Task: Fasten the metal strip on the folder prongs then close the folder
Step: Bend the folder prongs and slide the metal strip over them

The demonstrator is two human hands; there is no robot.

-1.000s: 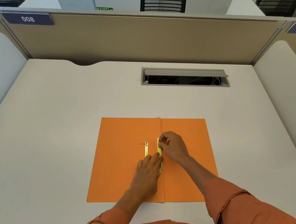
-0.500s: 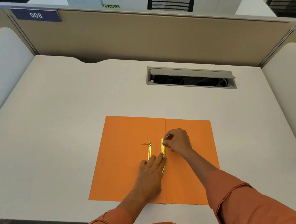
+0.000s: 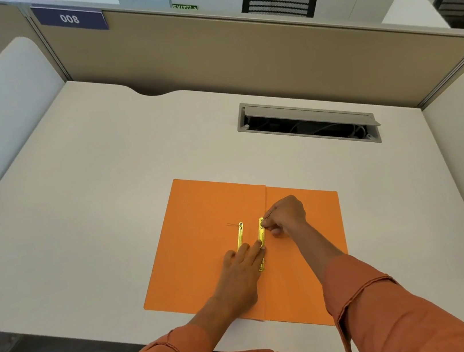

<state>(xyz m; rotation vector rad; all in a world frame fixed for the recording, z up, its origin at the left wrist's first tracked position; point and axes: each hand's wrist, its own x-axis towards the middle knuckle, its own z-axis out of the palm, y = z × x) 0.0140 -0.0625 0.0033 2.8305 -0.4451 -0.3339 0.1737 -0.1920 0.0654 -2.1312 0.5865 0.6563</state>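
An orange folder point(image 3: 204, 240) lies open and flat on the desk. Two gold metal strips lie lengthwise near its spine: one on the left point(image 3: 240, 236), one on the crease point(image 3: 261, 233). A thin prong sticks out to the left at the left strip's far end. My left hand point(image 3: 240, 268) rests flat on the folder, fingertips pressing the near halves of both strips. My right hand point(image 3: 286, 216) pinches a thin prong at the far end of the strip on the crease.
The white desk point(image 3: 82, 228) has an open cable hatch point(image 3: 307, 122) behind the folder. Beige partitions point(image 3: 236, 51) enclose the back, white side panels stand left and right. The desk's front edge runs just under my forearms.
My right hand has slid slightly along the far end of the strip on the crease and now pinches the prong there. My left hand stays pressed on the strips.
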